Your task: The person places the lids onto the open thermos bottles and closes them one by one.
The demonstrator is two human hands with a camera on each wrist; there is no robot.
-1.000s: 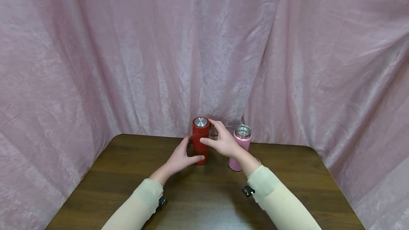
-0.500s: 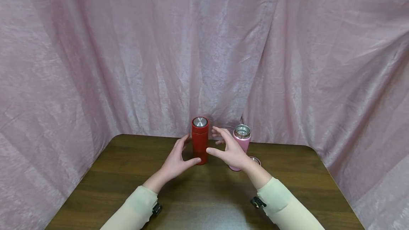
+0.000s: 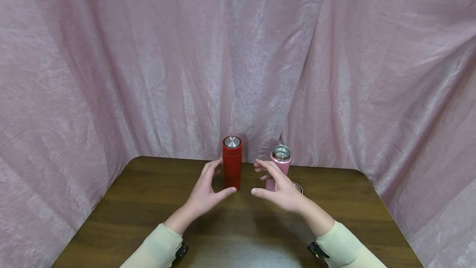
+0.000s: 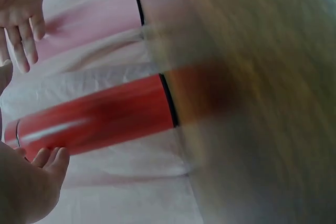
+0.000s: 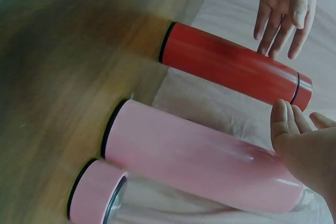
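A red thermos (image 3: pixel 232 166) with a silver-topped lid stands upright near the back of the table. My left hand (image 3: pixel 203 191) is spread around its left side, thumb in front of the base and fingers by the body. To the right stands a pink thermos (image 3: pixel 283 166), its metal mouth uncovered. My right hand (image 3: pixel 279 189) hovers in front of that one, thumb and fingers apart, with nothing in its grasp; it hides part of the pink body. A pink lid (image 5: pixel 97 192) sits beside the pink thermos, seen in the right wrist view.
The brown wooden table (image 3: pixel 238 235) has rounded back corners. A pink velvety curtain (image 3: pixel 178 65) hangs right behind its back edge, close to both thermoses.
My right hand has moved off the red thermos's upper part, rightward and toward me. My left hand has loosened and drawn slightly back. The pink lid has come into view behind the right arm.
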